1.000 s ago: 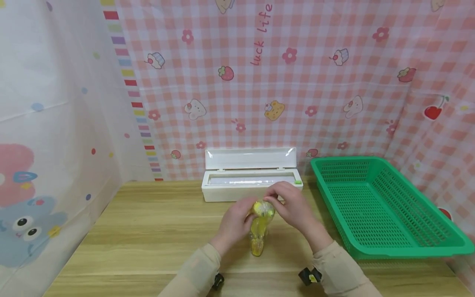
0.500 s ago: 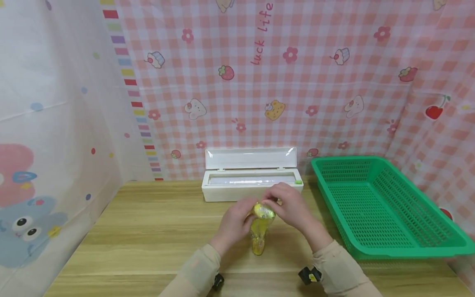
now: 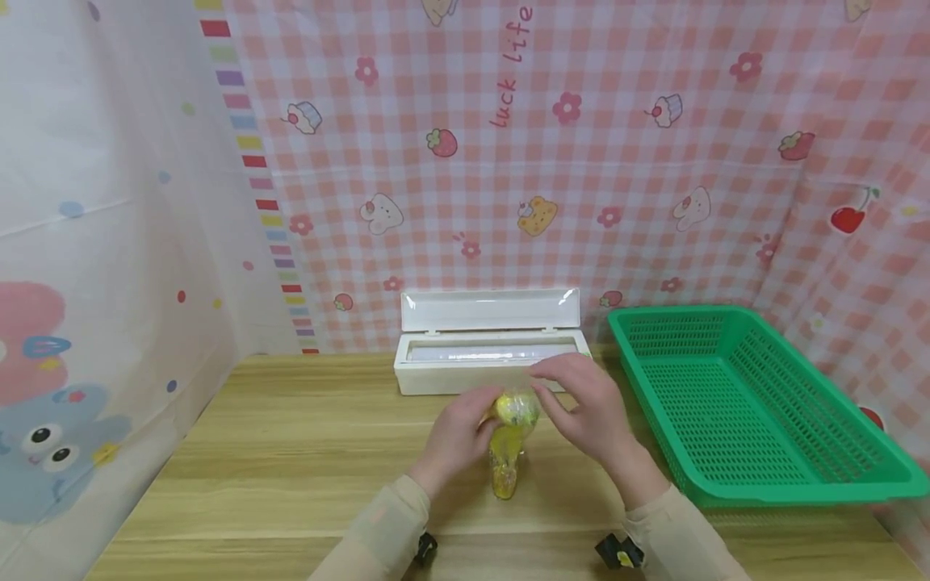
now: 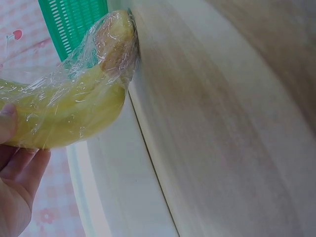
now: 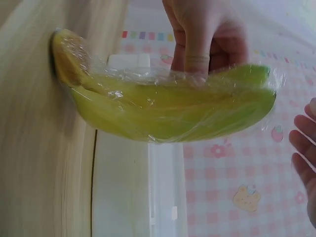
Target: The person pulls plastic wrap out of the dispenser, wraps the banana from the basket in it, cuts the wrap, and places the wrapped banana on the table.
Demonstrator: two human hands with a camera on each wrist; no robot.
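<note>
A small bunch of bananas (image 3: 506, 442), wrapped in clear cling film (image 5: 148, 101), stands upright with its stem end down at the wooden table. My left hand (image 3: 454, 432) grips the bunch from the left near its top, thumb on one side and fingers on the other. In the left wrist view, the film bunches and wrinkles round the brown stem. My right hand (image 3: 584, 407) is raised just to the right of the bananas' tips, with a gap between. Its fingers (image 5: 303, 131) are relaxed and hold nothing in the right wrist view.
Behind the hands, a white cling film dispenser (image 3: 454, 379) stands with its lid (image 3: 490, 311) up and a roll inside. On the right lies a green plastic basket (image 3: 657, 420). A pink checked cloth (image 3: 465, 186) hangs behind the wooden table (image 3: 291, 468).
My right hand, which was touching the top of the wrapped bananas, has let go and moved a little to the right, its fingers parting. The left hand keeps its grip and has barely moved.
</note>
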